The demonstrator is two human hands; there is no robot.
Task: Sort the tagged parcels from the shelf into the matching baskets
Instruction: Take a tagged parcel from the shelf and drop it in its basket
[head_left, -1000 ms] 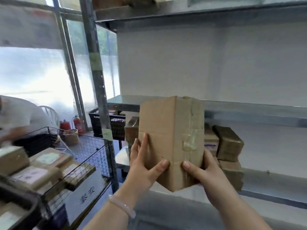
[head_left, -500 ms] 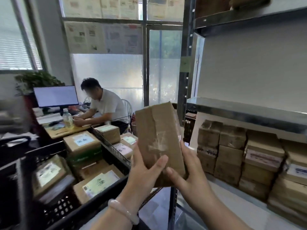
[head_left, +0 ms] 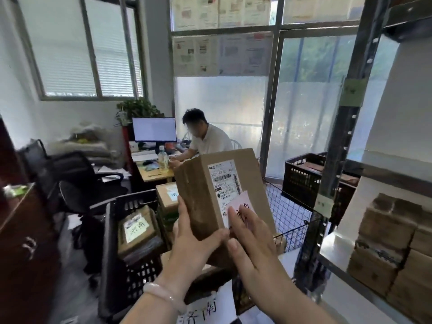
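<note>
I hold a brown cardboard parcel (head_left: pixel 253 174) upright at chest height, over the baskets. Its white shipping label and a pink handwritten tag (head_left: pixel 240 203) face me. My left hand (head_left: pixel 194 244) grips the lower left corner, with the thumb across the front and the fingers behind the side. My right hand (head_left: pixel 253 244) lies against the labelled face with fairly straight fingers that partly cover the pink tag. Below, a black plastic basket (head_left: pixel 112 242) holds tagged parcels, and a wire basket (head_left: pixel 288 213) stands behind the parcel.
The metal shelf post (head_left: pixel 336 160) and stacked brown parcels on the shelf (head_left: pixel 392 242) are at the right. A black crate (head_left: pixel 301 178) sits behind the post. A handwritten paper sign (head_left: pixel 205 309) hangs below. A person (head_left: pixel 207 139) sits at a desk; an office chair (head_left: pixel 77 178) is at left.
My view has swung left from the shelf to the baskets and the desk. The parcel has turned, so its labelled face now points at me, and my right hand has shifted onto that face.
</note>
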